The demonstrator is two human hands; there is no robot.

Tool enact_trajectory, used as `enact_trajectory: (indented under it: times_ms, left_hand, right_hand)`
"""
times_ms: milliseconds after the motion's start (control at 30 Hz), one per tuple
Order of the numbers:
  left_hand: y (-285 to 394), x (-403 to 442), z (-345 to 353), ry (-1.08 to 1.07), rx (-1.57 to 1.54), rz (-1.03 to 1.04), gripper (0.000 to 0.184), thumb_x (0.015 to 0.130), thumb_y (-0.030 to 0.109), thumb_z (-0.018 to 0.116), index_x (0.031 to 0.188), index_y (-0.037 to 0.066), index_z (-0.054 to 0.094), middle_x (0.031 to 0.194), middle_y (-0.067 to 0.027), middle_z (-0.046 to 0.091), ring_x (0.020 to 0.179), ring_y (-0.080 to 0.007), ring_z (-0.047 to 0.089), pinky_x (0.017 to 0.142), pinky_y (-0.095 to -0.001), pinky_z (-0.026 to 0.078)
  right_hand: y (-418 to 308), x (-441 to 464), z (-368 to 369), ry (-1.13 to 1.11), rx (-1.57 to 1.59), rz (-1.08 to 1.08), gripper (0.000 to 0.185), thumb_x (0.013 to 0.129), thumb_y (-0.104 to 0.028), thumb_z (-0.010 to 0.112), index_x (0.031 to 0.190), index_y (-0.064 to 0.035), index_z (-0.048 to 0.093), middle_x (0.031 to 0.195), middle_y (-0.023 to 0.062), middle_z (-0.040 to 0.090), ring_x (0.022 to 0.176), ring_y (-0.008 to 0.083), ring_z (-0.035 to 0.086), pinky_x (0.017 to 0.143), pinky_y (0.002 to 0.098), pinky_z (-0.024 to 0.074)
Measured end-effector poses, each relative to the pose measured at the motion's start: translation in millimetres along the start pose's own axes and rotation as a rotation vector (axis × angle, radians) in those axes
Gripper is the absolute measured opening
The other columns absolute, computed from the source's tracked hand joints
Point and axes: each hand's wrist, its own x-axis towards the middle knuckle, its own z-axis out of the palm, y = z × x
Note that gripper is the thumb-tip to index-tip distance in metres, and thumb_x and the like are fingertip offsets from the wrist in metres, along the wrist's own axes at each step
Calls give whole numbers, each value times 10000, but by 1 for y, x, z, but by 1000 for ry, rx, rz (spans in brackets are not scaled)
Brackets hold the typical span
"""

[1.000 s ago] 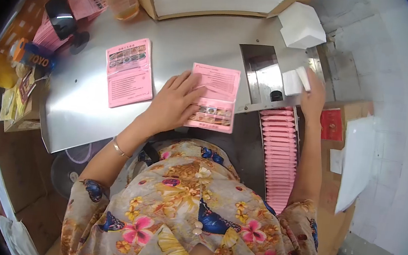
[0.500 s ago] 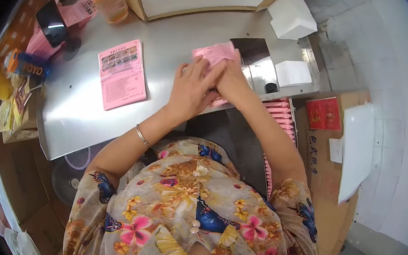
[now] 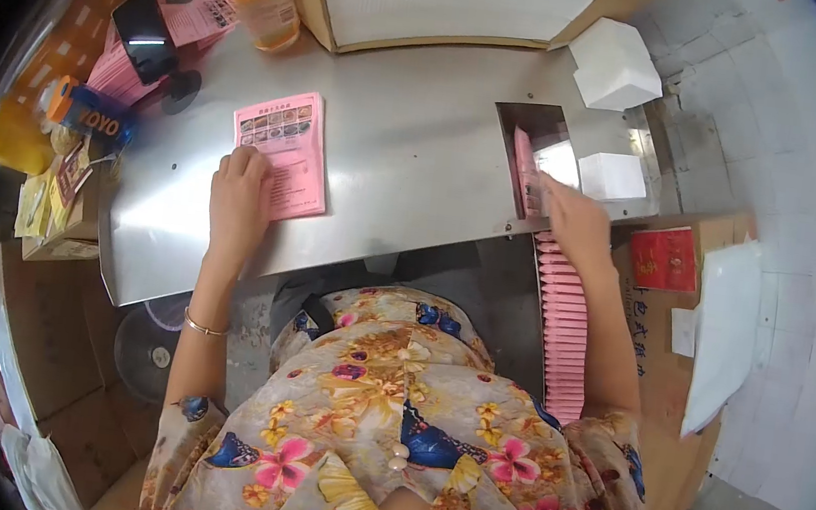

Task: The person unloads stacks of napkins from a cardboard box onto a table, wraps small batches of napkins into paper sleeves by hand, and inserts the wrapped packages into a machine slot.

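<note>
My left hand rests on the lower left part of a stack of pink printed sheets on the metal table. Its fingers are bent and close together on the top sheet, and the thumb is partly hidden. At the right, my right hand has its fingers closed at a narrow pink folded packet, upright at the dark rectangular opening in the tabletop. Below that hand, a long row of similar pink packets fills a box beside my lap.
A bottle of orange liquid and a phone on a stand are at the back left. White paper blocks sit at the back right. A red packet lies on a cardboard box. The metal table's front edge runs before me.
My hands were together over a pink sheet at the table's middle. Now they are apart: left on the stack, right with the folded packet at the opening. The view has shifted slightly.
</note>
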Motion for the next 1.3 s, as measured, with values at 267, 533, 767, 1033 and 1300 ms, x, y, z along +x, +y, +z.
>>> enact_trajectory:
  times_ms: [267,533,767,1033,1300]
  left_hand:
    - [69,34,6,232,-326,195,195,840,8,615,1030,32,577,1076,-153,601,1001,-368,583,819,-456,442]
    - [-1,-8,2,-22,95,-44,164,864,25,569,1027,33,589,1139,-152,604,1058,-357,577,843,-445,464]
    - [95,14,-12,370,-189,275,247,730,180,708,881,68,547,1024,-123,591,933,-318,543,837,-445,395]
    - [140,8,72,-130,-389,453,207,806,31,593,1009,22,555,1040,-164,567,993,-359,580,857,-424,481]
    - [135,19,65,-52,-195,490,589,809,229,715,1316,-8,533,1415,-195,490,1331,-361,440,1063,-514,353]
  right_hand:
    - [68,-7,-2,698,-110,-120,346,896,-166,681,1212,-25,674,1040,133,633,968,333,611,821,395,495]
    - [60,-6,2,669,74,-20,257,922,-145,642,1158,-66,709,875,102,637,766,274,637,692,377,502]
    - [87,4,6,840,-219,-205,363,916,-112,624,1278,-96,653,1158,183,650,1090,361,611,933,386,477]
    - [62,-10,-7,840,115,-161,497,858,5,543,1352,-32,584,1301,194,628,1190,402,578,1060,428,427]
    - [-79,-28,38,450,100,-889,409,787,-36,661,1193,-80,689,1269,117,665,1198,249,633,1120,516,365]
